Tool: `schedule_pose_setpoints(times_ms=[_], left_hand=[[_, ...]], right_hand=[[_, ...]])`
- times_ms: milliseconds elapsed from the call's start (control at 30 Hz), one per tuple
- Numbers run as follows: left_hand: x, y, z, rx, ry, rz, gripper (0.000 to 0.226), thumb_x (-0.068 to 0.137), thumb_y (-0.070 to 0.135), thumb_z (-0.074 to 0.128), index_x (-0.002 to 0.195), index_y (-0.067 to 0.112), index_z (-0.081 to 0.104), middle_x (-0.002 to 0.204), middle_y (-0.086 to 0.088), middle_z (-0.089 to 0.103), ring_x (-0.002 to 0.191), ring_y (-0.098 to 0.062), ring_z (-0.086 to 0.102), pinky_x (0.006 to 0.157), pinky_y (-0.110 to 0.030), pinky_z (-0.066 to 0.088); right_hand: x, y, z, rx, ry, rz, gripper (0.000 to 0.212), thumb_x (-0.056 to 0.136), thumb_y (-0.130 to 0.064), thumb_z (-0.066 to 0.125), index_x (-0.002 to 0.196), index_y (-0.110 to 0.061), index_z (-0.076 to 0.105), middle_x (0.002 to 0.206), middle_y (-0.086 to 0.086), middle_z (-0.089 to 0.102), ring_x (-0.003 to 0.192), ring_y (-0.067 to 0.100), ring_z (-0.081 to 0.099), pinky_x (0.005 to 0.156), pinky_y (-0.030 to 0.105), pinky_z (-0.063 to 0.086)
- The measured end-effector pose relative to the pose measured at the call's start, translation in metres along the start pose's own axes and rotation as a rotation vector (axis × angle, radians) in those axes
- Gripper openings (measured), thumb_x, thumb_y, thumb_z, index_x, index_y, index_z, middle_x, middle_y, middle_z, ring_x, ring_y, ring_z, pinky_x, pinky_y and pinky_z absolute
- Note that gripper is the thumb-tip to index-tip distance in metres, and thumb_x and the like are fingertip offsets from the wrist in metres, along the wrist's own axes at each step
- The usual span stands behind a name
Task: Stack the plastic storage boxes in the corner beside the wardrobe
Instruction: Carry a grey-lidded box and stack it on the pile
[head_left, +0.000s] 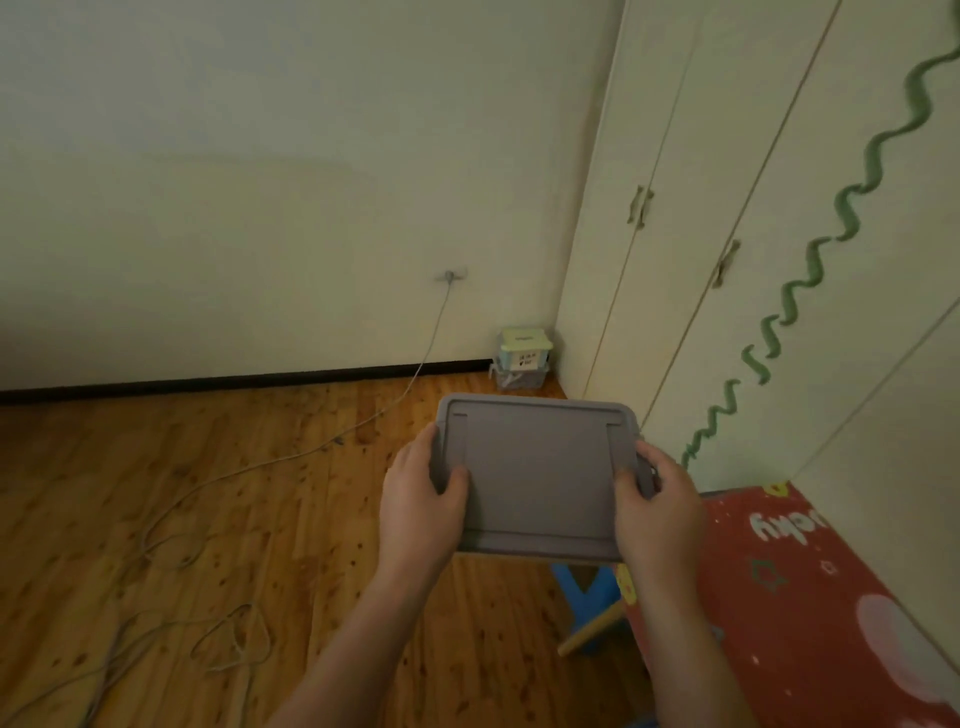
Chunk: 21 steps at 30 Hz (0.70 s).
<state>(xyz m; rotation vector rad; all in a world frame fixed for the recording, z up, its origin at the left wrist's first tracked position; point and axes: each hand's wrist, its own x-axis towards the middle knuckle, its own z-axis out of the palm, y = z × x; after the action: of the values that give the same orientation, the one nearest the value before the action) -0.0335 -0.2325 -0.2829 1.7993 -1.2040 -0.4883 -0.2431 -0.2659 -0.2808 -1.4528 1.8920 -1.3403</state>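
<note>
I hold a grey plastic storage box with a flat lid in front of me, above the floor. My left hand grips its left side, thumb on the lid. My right hand grips its right side the same way. Far ahead, in the corner beside the white wardrobe, stands a small stack of storage boxes: a pale green-lidded box on top of a clear grey one. The held box is well short of that stack.
A grey cable runs from a wall socket across the wooden floor in loops at the left. A red play mat lies at the right along the wardrobe. A blue and wood toy piece sits below the box.
</note>
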Motion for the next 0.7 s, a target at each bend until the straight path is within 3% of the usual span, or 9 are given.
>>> schedule_pose_setpoints(times_ms=[133, 333, 567, 700], left_hand=[[0.046, -0.003, 0.012, 0.021, -0.025, -0.020, 0.066, 0.092, 0.028, 0.063, 0.150, 0.030, 0.032, 0.142, 0.011, 0.047, 0.127, -0.010, 0.045, 0.104, -0.040, 0.047], [0.117, -0.016, 0.037, 0.052, -0.023, -0.044, 0.067, 0.093, 0.030, 0.062, 0.151, 0.031, 0.029, 0.142, 0.013, 0.046, 0.127, -0.009, 0.044, 0.105, -0.040, 0.046], [0.238, -0.030, 0.079, 0.001, -0.035, -0.037, 0.060, 0.094, 0.028, 0.060, 0.149, 0.030, 0.036, 0.140, 0.012, 0.048, 0.123, -0.007, 0.044, 0.104, -0.038, 0.046], [0.305, -0.027, 0.101, -0.016, -0.038, -0.025, 0.057, 0.094, 0.028, 0.060, 0.148, 0.029, 0.039, 0.138, 0.011, 0.049, 0.119, -0.004, 0.044, 0.102, -0.034, 0.046]], right_hand=[[0.046, -0.008, 0.035, -0.001, -0.045, -0.024, 0.036, 0.095, -0.020, 0.059, 0.131, -0.022, 0.060, 0.130, -0.004, 0.058, 0.118, 0.018, 0.055, 0.094, 0.030, 0.044], [0.103, -0.008, 0.094, -0.011, -0.069, -0.019, 0.038, 0.094, -0.018, 0.060, 0.132, -0.019, 0.060, 0.131, 0.000, 0.059, 0.120, 0.019, 0.054, 0.097, 0.033, 0.045], [0.189, -0.014, 0.171, -0.038, -0.059, -0.017, 0.039, 0.094, -0.018, 0.060, 0.133, -0.019, 0.058, 0.132, -0.002, 0.058, 0.122, 0.017, 0.053, 0.103, 0.035, 0.045], [0.239, -0.024, 0.203, -0.092, -0.036, -0.020, 0.039, 0.094, -0.015, 0.060, 0.134, -0.016, 0.058, 0.132, 0.000, 0.059, 0.122, 0.018, 0.054, 0.099, 0.027, 0.040]])
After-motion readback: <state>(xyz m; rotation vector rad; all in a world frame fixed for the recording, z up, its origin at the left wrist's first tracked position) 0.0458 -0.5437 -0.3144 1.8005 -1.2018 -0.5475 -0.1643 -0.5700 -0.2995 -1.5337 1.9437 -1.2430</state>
